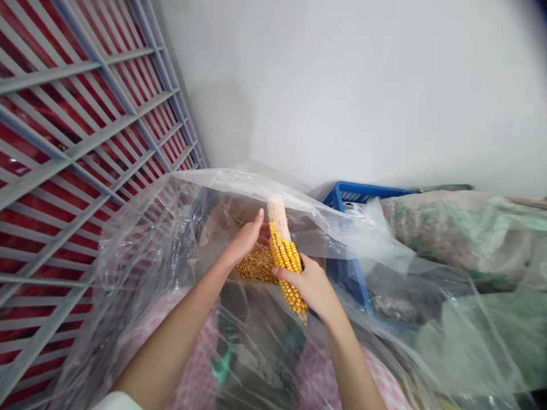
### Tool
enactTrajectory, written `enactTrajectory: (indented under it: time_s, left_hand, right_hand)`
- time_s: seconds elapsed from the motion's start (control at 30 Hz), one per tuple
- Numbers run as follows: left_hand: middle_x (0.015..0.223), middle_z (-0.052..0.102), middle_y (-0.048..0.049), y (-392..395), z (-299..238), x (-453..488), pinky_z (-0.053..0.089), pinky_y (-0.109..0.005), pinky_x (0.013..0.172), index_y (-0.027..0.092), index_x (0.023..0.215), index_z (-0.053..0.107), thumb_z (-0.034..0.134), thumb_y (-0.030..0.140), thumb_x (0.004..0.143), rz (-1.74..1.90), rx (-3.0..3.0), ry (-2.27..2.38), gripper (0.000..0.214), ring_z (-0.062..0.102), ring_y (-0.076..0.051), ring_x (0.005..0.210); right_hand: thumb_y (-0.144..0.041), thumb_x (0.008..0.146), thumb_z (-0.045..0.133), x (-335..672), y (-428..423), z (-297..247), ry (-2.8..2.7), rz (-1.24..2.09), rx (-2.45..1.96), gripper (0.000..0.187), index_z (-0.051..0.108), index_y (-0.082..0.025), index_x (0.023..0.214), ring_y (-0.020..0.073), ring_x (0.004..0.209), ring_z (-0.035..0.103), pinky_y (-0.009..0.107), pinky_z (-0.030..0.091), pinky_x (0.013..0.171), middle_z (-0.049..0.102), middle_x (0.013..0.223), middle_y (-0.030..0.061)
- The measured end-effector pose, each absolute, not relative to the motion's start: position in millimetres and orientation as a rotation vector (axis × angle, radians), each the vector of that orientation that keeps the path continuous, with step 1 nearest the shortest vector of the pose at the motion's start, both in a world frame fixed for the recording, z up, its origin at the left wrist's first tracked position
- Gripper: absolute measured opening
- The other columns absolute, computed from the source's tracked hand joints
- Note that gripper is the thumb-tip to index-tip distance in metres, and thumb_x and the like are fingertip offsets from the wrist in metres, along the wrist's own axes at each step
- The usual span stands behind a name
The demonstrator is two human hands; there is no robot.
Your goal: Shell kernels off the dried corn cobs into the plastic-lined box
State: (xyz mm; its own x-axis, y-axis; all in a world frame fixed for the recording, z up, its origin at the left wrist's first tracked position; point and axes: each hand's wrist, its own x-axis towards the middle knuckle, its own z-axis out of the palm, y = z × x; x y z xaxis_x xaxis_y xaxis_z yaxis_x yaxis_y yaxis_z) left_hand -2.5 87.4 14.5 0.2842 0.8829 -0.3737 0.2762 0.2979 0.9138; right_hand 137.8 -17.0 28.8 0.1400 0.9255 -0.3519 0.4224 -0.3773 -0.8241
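Observation:
My right hand [314,285] is wrapped round an ear of corn [287,253], thumb across its yellow kernels. The ear stands tilted, its upper end bare cob and its lower part still full of kernels. Just left of the bare end is my left hand [248,242], thumb raised and apart from the cob. Its other fingers partly hide behind the ear, and nothing shows in its grasp. Below both hands, loose corn kernels [256,265] lie heaped inside a clear plastic bag [141,228] that spreads wide around my forearms.
A tall grey slatted rack [94,131] with red behind it rises on the left. Ahead is a white wall [342,85]. To the right stand a blue plastic basket [342,193] and a bulging woven sack [453,233]. Pink patterned cloth covers my legs under the plastic.

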Motion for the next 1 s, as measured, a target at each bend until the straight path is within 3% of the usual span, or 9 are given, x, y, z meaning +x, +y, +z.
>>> enactTrajectory:
  time_s: [0.1,0.27,0.4,0.53,0.6,0.7,0.8,0.87,1.0]
  left_hand:
    - [0.054,0.052,-0.0022,82.8,10.1,0.4,0.035,-0.025,0.047,0.015,0.059,0.052,0.036,0.066,0.075,0.581,1.475,1.252,0.056,0.048,-0.014,0.05]
    - [0.049,0.046,0.0008,77.3,-3.8,4.8,0.031,-0.024,0.047,0.016,0.058,0.048,0.033,0.059,0.08,0.72,1.464,1.285,0.05,0.043,-0.012,0.048]
    - [0.063,0.057,-0.001,76.2,-5.5,8.2,0.04,-0.024,0.059,0.015,0.074,0.056,0.03,0.045,0.085,0.9,1.275,1.188,0.042,0.051,-0.014,0.061]
    - [0.087,0.063,-0.005,82.3,-1.0,4.7,0.043,-0.025,0.066,0.015,0.107,0.053,0.041,0.03,0.08,0.665,1.327,1.297,0.033,0.056,-0.015,0.074]
    - [0.097,0.062,-0.0077,85.4,0.4,1.7,0.043,-0.026,0.072,0.015,0.11,0.052,0.042,0.027,0.079,0.605,1.38,1.347,0.034,0.056,-0.016,0.084]
    - [0.092,0.063,-0.0099,85.0,4.0,-0.3,0.043,-0.028,0.072,0.012,0.09,0.058,0.031,0.041,0.084,0.617,1.387,1.341,0.04,0.057,-0.019,0.086]
    - [0.066,0.058,-0.0057,79.1,8.1,1.2,0.038,-0.026,0.053,0.014,0.069,0.055,0.027,0.062,0.08,0.455,1.404,1.241,0.056,0.054,-0.017,0.06]
    - [0.054,0.049,-0.001,75.6,8.2,2.9,0.031,-0.024,0.047,0.015,0.062,0.05,0.033,0.065,0.077,0.467,1.45,1.187,0.055,0.045,-0.013,0.049]
    - [0.05,0.041,0.0022,74.3,1.3,6.6,0.027,-0.023,0.046,0.016,0.061,0.045,0.032,0.06,0.08,0.541,1.412,1.152,0.05,0.038,-0.01,0.047]
  right_hand:
    - [-0.044,0.063,0.063,134.4,-16.5,26.7,-1.312,1.234,-1.834,0.037,0.062,-0.018,0.089,0.0195,0.074,0.059,0.027,0.041,0.065,0.066,0.084,0.0036]
    - [-0.04,0.06,0.066,128.8,-15.4,24.9,-1.235,1.303,-1.763,0.036,0.062,-0.017,0.088,0.0182,0.071,0.058,0.026,0.041,0.062,0.066,0.081,0.0023]
    - [-0.038,0.063,0.063,122.0,-15.8,25.7,-1.045,1.532,-1.509,0.037,0.061,-0.014,0.092,0.0175,0.074,0.058,0.025,0.043,0.065,0.066,0.086,0.0045]
    - [-0.041,0.061,0.065,123.6,-13.8,15.5,-1.025,1.381,-1.63,0.042,0.061,-0.014,0.093,0.0189,0.077,0.058,0.026,0.043,0.067,0.065,0.088,0.0059]
    - [-0.045,0.063,0.063,127.4,-12.3,11.2,-1.061,1.327,-1.7,0.042,0.061,-0.015,0.091,0.0197,0.078,0.059,0.026,0.042,0.066,0.066,0.088,0.0058]
    - [-0.047,0.063,0.063,130.5,-11.5,12.1,-1.16,1.217,-1.807,0.04,0.061,-0.017,0.089,0.0199,0.077,0.059,0.027,0.041,0.066,0.066,0.086,0.0045]
    - [-0.046,0.062,0.064,129.1,-12.2,16.9,-1.218,1.149,-1.906,0.039,0.061,-0.018,0.088,0.0199,0.076,0.059,0.027,0.04,0.067,0.066,0.084,0.0038]
    - [-0.046,0.063,0.063,128.0,-12.4,17.9,-1.21,1.204,-1.874,0.037,0.061,-0.018,0.087,0.0196,0.076,0.059,0.026,0.041,0.066,0.066,0.084,0.0028]
    - [-0.046,0.065,0.061,128.8,-10.7,14.4,-1.175,1.29,-1.797,0.036,0.061,-0.018,0.088,0.0198,0.076,0.06,0.026,0.042,0.065,0.066,0.084,0.0024]
